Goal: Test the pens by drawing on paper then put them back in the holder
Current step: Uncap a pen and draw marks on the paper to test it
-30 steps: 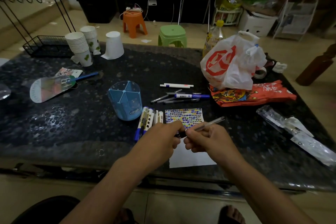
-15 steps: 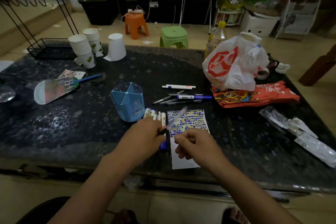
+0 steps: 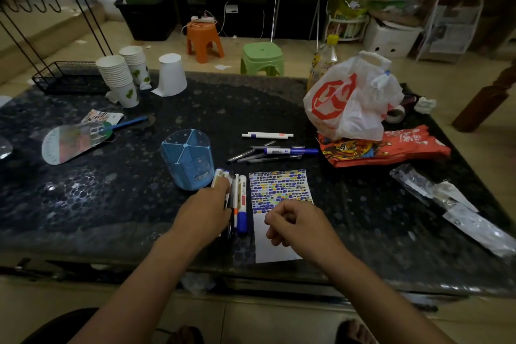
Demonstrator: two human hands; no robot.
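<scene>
- Head view: risk — left hand (image 3: 208, 211) on the marker row (image 3: 237, 198) beside the blue pen holder (image 3: 187, 159) could roll them off the worktop (image 3: 111, 204) edge.
- Left fingers lie over the markers; grip unclear.
- Right hand (image 3: 296, 222) loosely curled over the swatch paper (image 3: 279, 190), seemingly empty.
- More pens (image 3: 273, 151) beyond the paper.

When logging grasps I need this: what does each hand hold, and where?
Right hand holds nothing. Left hand covers the markers; any grip is hidden.
</scene>
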